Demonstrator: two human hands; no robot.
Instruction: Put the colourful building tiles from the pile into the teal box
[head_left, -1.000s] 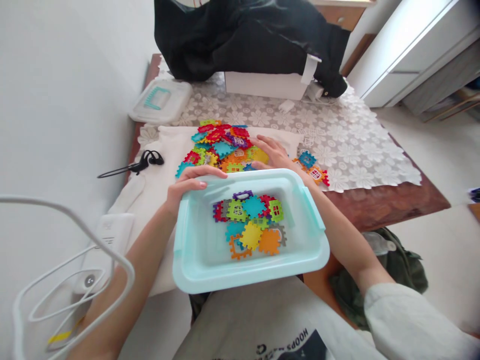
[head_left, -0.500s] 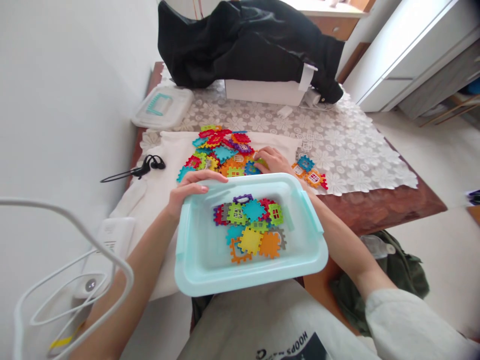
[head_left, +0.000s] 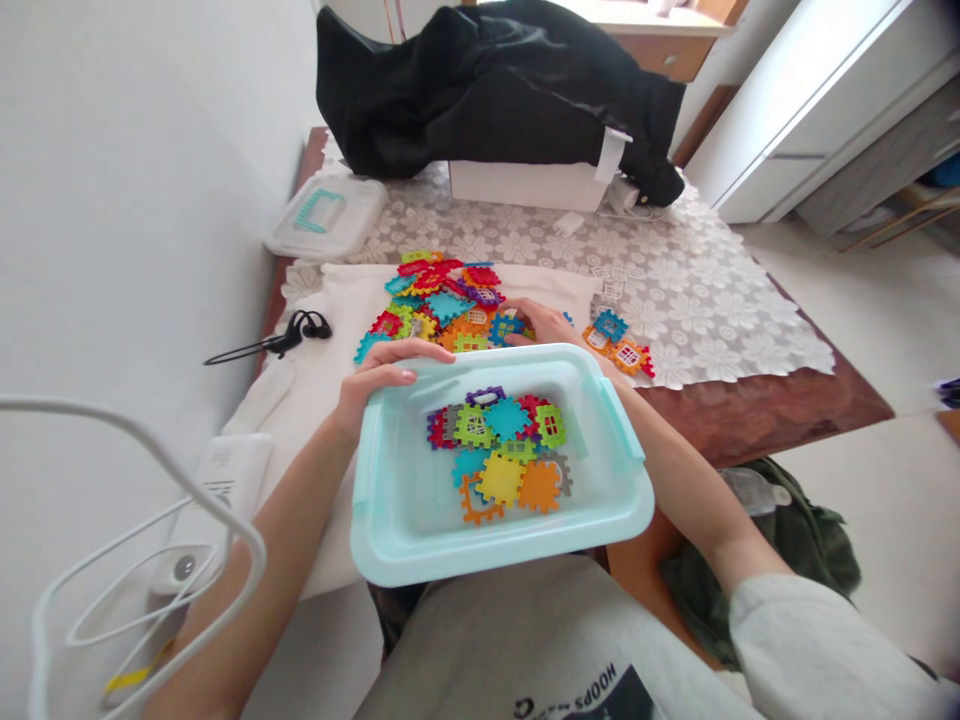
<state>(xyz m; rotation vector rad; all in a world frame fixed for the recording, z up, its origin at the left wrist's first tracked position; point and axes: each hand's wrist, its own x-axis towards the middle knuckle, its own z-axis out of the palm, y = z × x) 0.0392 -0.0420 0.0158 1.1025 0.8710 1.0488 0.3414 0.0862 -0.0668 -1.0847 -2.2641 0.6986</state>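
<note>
A pale turquoise plastic tub rests in front of me, holding a layer of colourful interlocking plastic puzzle tiles. My left hand grips the tub's near-left rim, fingers curled over the edge. My right hand lies on the edge of a heaped pile of similar tiles, its fingertips on a blue tile. Whether those fingers hold a tile is hidden. A few more tiles lie apart, to the right of that hand.
A white cloth and lace tablecloth cover the table. Behind them stand a white box under a black cloth and a clear lid. Earphones lie left of the pile. A white cable crosses the near left.
My right hand has slid a little left, further onto the pile, and now covers the yellow-green tile near its fingers. The tub and my left hand have hardly moved.
</note>
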